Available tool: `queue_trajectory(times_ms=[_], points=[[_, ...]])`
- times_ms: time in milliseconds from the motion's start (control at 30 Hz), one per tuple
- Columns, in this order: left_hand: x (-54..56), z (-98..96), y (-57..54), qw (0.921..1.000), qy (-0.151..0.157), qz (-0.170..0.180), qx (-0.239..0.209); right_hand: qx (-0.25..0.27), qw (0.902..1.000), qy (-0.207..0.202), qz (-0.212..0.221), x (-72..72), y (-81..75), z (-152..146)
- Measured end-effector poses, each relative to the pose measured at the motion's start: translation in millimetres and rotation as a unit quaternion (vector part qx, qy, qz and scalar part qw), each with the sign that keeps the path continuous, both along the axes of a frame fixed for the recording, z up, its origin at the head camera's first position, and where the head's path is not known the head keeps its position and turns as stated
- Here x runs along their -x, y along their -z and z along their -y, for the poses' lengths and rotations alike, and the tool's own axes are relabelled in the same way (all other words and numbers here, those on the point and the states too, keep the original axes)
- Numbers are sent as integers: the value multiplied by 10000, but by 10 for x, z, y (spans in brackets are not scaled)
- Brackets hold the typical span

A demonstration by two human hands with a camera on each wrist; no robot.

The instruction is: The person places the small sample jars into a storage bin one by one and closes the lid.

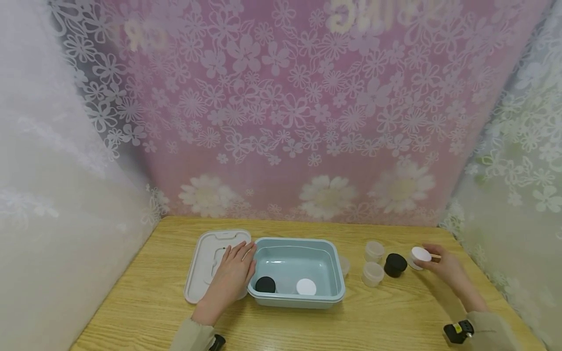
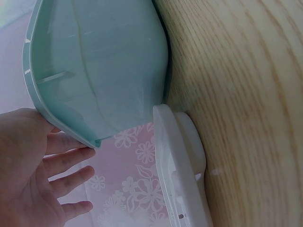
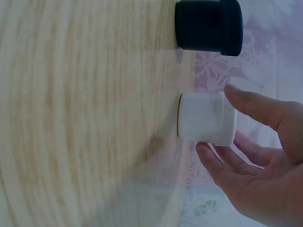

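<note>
My left hand [image 1: 234, 270] rests with straight fingers at the left rim of a light blue plastic box [image 1: 298, 302]. In the left wrist view, the fingers of that hand [image 2: 33, 175] lie along the box's rim [image 2: 40, 101]. Inside the box sit a black-lidded jar [image 1: 265, 284] and a white-lidded jar [image 1: 306, 287]. At the right, my right hand [image 1: 450, 273] pinches a small white jar [image 1: 420, 254] between thumb and fingers. The right wrist view shows this white jar [image 3: 203, 117] upright, its base at the table, beside a black jar [image 3: 203, 26].
A pale lid [image 1: 197, 278] lies flat left of the box, partly under my left forearm. Two translucent jars [image 1: 372, 274] stand near the black jar, and another translucent jar [image 1: 345, 266] is half hidden behind the box's right side. Flowered curtains [image 1: 281, 122] enclose the wooden table [image 1: 145, 312].
</note>
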State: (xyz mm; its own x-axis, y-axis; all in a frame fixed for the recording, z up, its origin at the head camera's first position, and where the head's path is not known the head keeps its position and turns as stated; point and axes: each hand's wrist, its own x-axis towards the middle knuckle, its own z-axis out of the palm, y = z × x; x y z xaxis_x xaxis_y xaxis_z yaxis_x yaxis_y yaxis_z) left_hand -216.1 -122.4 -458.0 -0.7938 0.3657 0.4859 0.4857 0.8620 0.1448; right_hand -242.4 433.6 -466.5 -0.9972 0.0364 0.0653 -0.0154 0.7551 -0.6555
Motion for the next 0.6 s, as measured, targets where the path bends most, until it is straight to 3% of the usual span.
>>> queue_trajectory(times_ms=[300,600], points=[[-1,-8,6,10000,-13,16,17,-173,9997,187,-9,19,21,-11],[8,-2,10,10000,-14,-41,37,20,9988,-65,-488,-2,-193,136]])
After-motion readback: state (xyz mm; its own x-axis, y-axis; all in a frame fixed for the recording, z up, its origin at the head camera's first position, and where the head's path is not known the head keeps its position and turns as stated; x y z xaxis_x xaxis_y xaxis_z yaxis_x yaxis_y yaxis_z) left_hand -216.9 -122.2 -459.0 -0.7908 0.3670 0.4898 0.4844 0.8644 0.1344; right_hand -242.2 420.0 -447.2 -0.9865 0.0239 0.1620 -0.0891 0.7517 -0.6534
